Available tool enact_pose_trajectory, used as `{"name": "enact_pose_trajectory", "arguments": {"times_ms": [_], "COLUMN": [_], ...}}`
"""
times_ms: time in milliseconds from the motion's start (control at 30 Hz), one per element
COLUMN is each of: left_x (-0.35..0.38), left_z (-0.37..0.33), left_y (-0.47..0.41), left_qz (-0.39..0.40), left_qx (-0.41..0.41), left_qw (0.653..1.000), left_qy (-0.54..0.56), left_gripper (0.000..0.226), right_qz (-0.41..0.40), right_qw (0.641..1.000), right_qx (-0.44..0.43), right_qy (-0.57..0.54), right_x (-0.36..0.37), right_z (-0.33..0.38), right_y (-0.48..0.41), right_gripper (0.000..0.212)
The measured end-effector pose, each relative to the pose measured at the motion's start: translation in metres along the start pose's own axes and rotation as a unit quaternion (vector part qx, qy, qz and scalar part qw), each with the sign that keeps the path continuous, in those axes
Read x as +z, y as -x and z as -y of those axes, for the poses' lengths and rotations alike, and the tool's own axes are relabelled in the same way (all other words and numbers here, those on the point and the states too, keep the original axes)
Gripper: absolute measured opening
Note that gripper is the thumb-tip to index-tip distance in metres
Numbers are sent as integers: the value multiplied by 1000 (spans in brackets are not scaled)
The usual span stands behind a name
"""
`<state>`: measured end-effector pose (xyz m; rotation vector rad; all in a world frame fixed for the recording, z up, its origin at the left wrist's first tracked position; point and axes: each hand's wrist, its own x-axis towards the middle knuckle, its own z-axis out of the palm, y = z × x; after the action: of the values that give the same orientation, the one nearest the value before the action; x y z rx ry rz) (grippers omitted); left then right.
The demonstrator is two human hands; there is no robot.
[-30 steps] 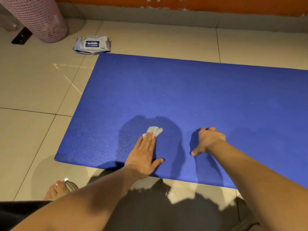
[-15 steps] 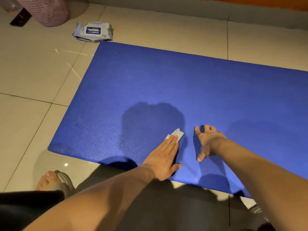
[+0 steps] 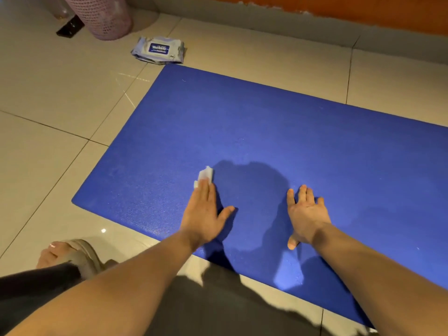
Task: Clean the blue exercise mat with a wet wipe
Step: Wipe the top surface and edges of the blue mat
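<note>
The blue exercise mat lies flat on the tiled floor and fills the middle and right of the head view. My left hand lies flat on the mat near its front edge, straight fingers pressing a small folded white wet wipe that sticks out past the fingertips. My right hand rests on the mat to the right, fingers spread and straight, holding nothing.
A pack of wet wipes lies on the tiles just past the mat's far left corner. Behind it stand a pink mesh basket and a small dark object. My sandalled foot is at the lower left. A wall runs along the back.
My left hand has slid the wipe to the left across the mat, away from my right hand. My right hand has flattened, fingers spread. The camera has shifted.
</note>
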<state>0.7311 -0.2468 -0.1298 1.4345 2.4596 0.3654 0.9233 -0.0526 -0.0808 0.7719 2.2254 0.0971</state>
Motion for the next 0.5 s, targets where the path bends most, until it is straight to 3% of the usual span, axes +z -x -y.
{"name": "enact_pose_trajectory", "arguments": {"times_ms": [100,200,300,433,500], "left_x": [18,29,18,-17,-22], "left_z": [-50,-72,-40,20,33], "left_y": [6,13,0,-37,-51], "left_qz": [31,136,129,35,42], "left_qx": [117,168,118,3,-77], "left_qw": [991,976,979,998,994], "left_qy": [62,-28,-101,-50,-58], "left_gripper": [94,91,98,103,108], "right_qz": [-5,-6,11,16,16], "right_qw": [1000,1000,999,999,1000], "right_qx": [-17,-17,-19,-18,-14], "right_qy": [-20,-23,-26,-26,-20], "right_x": [1,1,-2,-4,-4], "right_z": [-3,-3,-2,0,2], "right_y": [-1,0,-2,-4,-6], "right_gripper": [158,159,160,160,161]}}
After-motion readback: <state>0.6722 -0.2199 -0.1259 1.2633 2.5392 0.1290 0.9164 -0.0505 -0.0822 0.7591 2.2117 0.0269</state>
